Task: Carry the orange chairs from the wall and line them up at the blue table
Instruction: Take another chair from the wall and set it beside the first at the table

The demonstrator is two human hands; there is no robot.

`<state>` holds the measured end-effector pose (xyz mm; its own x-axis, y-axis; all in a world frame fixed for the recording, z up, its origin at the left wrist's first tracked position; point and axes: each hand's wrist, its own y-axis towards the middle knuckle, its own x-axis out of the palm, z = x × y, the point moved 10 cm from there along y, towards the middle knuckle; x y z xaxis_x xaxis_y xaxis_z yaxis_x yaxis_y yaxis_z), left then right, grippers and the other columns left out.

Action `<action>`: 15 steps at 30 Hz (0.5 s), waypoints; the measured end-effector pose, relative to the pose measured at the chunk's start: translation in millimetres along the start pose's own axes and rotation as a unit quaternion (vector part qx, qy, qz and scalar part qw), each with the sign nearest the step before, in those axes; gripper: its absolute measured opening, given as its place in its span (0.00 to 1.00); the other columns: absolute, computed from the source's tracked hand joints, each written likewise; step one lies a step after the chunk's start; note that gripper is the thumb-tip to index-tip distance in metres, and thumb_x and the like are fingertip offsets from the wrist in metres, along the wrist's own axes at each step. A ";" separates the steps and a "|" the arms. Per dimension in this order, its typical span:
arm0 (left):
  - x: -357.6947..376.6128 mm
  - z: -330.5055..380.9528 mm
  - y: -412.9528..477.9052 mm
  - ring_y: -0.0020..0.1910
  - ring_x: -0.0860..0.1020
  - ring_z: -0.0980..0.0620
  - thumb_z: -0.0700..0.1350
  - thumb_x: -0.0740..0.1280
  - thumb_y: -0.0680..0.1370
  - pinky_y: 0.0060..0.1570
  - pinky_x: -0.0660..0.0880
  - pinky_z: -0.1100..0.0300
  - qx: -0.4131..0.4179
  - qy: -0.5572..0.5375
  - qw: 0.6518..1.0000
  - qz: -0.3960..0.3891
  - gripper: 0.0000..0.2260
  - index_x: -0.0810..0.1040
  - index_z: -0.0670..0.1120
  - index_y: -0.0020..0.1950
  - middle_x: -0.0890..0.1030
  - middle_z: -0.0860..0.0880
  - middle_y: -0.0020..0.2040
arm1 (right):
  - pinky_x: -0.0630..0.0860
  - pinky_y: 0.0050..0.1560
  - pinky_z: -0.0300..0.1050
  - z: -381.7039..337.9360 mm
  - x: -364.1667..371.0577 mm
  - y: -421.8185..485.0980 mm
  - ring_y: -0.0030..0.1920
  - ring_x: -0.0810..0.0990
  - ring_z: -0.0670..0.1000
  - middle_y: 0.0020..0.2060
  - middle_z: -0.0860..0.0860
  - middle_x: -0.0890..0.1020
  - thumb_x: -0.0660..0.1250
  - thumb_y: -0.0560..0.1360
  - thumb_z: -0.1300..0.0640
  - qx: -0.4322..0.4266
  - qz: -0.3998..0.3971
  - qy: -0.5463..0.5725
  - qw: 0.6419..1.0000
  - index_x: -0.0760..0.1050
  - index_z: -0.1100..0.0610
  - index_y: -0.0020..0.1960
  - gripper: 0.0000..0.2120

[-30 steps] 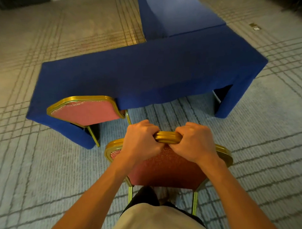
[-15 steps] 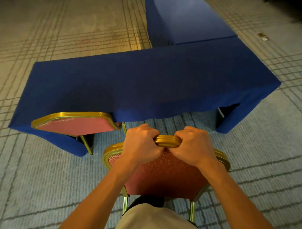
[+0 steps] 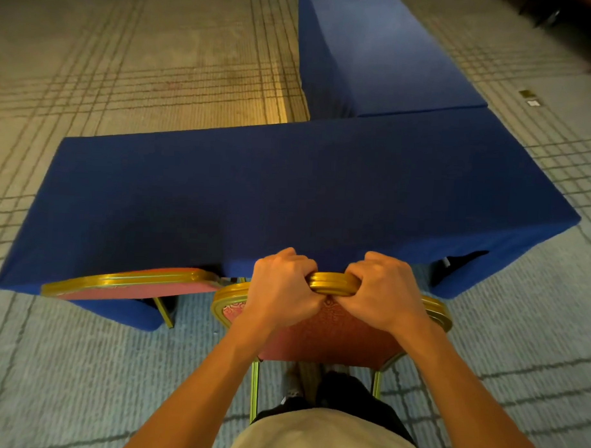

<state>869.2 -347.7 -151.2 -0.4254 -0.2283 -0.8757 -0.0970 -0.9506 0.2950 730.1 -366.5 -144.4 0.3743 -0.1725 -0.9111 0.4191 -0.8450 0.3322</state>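
Both forearms reach forward, wrists close together. The left grip (image 3: 281,290) and right grip (image 3: 382,294) curl tight round the gold top rail (image 3: 332,284) of an orange chair (image 3: 330,337), which stands at the near edge of the blue surface (image 3: 288,196). A second chair (image 3: 131,285) stands just left, tucked under the cloth.

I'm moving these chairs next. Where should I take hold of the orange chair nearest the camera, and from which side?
Grip the gold top rail of the orange chair from behind, as the left hand and right hand do, curled over its raised centre. The backrest faces the person with the blue table beyond it, so that rail is the nearest part, and it is probably rigid.
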 end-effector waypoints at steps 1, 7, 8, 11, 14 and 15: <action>2.2 -3.4 8.6 0.29 0.67 0.54 0.53 0.67 0.63 0.27 0.53 0.62 -0.003 0.003 1.000 0.000 0.12 0.67 0.51 0.28 0.68 0.55 0.25 | 0.61 0.31 0.41 4.0 3.2 8.8 0.27 0.71 0.50 0.25 0.47 0.72 0.68 0.67 0.37 -0.002 0.000 -0.002 1.000 0.73 0.50 0.29 0.18; 23.1 -26.3 66.8 0.29 0.67 0.55 0.54 0.67 0.65 0.27 0.56 0.61 -0.028 0.025 0.999 -0.006 0.12 0.67 0.51 0.27 0.70 0.55 0.25 | 0.60 0.31 0.40 36.6 31.4 66.0 0.27 0.67 0.48 0.26 0.46 0.71 0.74 0.66 0.40 -0.017 -0.025 0.019 0.999 0.73 0.50 0.29 0.18; 27.6 -29.8 75.1 0.29 0.68 0.54 0.54 0.67 0.66 0.27 0.57 0.61 -0.031 0.030 0.999 -0.011 0.13 0.67 0.51 0.27 0.70 0.55 0.25 | 0.60 0.31 0.41 42.2 37.1 74.4 0.27 0.68 0.48 0.26 0.46 0.71 0.73 0.66 0.39 -0.022 -0.033 0.025 0.999 0.72 0.49 0.29 0.18; 38.8 -40.5 97.5 0.29 0.69 0.54 0.55 0.68 0.66 0.27 0.61 0.60 -0.046 0.041 0.998 -0.015 0.12 0.71 0.50 0.28 0.72 0.55 0.26 | 0.59 0.32 0.40 55.8 50.7 100.5 0.28 0.68 0.47 0.26 0.45 0.72 0.73 0.67 0.39 -0.032 -0.043 0.030 0.998 0.70 0.48 0.29 0.19; 46.0 -50.9 115.1 0.30 0.70 0.55 0.55 0.68 0.67 0.26 0.65 0.59 -0.065 0.044 0.997 -0.019 0.13 0.72 0.49 0.28 0.73 0.54 0.26 | 0.60 0.33 0.40 63.0 56.9 121.6 0.29 0.66 0.46 0.26 0.42 0.68 0.74 0.68 0.40 -0.039 -0.051 0.050 0.997 0.64 0.46 0.29 0.21; 47.4 -53.4 117.8 0.30 0.69 0.55 0.55 0.68 0.67 0.27 0.65 0.59 -0.069 0.046 0.996 -0.016 0.13 0.72 0.49 0.28 0.73 0.55 0.26 | 0.60 0.33 0.40 63.0 58.7 125.7 0.29 0.66 0.45 0.26 0.42 0.67 0.74 0.69 0.40 -0.044 -0.052 0.057 0.996 0.63 0.45 0.30 0.22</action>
<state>885.6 -481.8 -178.4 -0.3396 -0.2098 -0.9169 0.0174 -0.9760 0.2170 752.7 -514.7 -171.5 0.4143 -0.0228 -0.9099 0.5304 -0.8064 0.2617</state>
